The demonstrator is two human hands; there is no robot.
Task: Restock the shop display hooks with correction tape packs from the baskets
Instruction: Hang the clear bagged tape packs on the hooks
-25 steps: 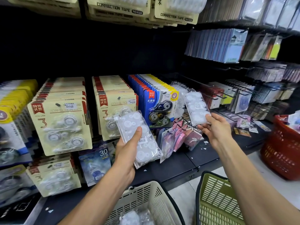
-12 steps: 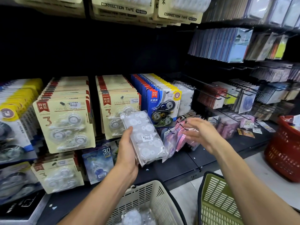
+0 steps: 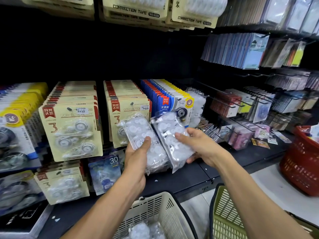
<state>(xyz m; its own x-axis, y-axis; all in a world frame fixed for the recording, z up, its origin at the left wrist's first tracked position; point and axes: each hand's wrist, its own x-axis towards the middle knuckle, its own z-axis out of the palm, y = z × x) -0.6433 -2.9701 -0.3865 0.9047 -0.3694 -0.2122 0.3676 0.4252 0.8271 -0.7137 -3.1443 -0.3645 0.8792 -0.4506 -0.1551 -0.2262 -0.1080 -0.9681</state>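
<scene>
Between both hands now, two clear plastic correction-tape packs: right hand (image 3: 201, 146), empty 0.5 s ago, pinches second pack (image 3: 172, 140); left hand (image 3: 136, 159) grips first pack (image 3: 143, 140). Next hang pending.

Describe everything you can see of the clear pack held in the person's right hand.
The clear pack is a soft transparent plastic bag holding white round correction tape parts. It tilts, top end up-left, in front of the blue-and-yellow carded packs. The right hand holds it, thumb on its front. Its left edge lies against the left hand's pack.
</scene>
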